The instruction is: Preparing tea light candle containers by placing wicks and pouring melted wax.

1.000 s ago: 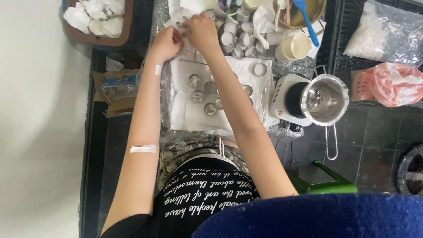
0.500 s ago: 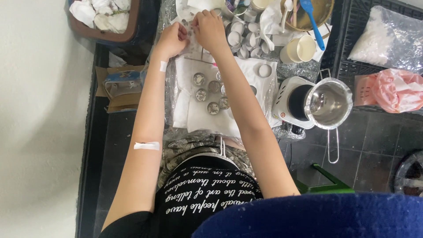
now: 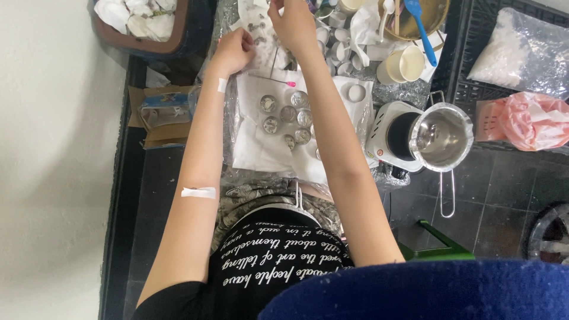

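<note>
My left hand (image 3: 234, 50) and my right hand (image 3: 291, 21) reach to the far end of the work surface. Both have their fingers closed on a crumpled clear plastic bag (image 3: 256, 26) that holds small metal pieces. What exactly the fingertips pinch is too small to tell. Below the hands several small round metal tins (image 3: 285, 115) sit on a white paper towel (image 3: 261, 151). A thin stick with a pink end (image 3: 271, 80) lies just beyond the tins.
A steel pot with a long handle (image 3: 441, 136) sits on a white hot plate (image 3: 388, 127) at the right. Paper cups (image 3: 403, 64), small white cups (image 3: 339, 50), a blue spatula (image 3: 419, 26), a pink bag (image 3: 533, 118) and a cardboard box (image 3: 160, 115) lie around.
My hands have drawn a little apart, and the right hand has gone up toward the far edge. The left hand stays at the bag.
</note>
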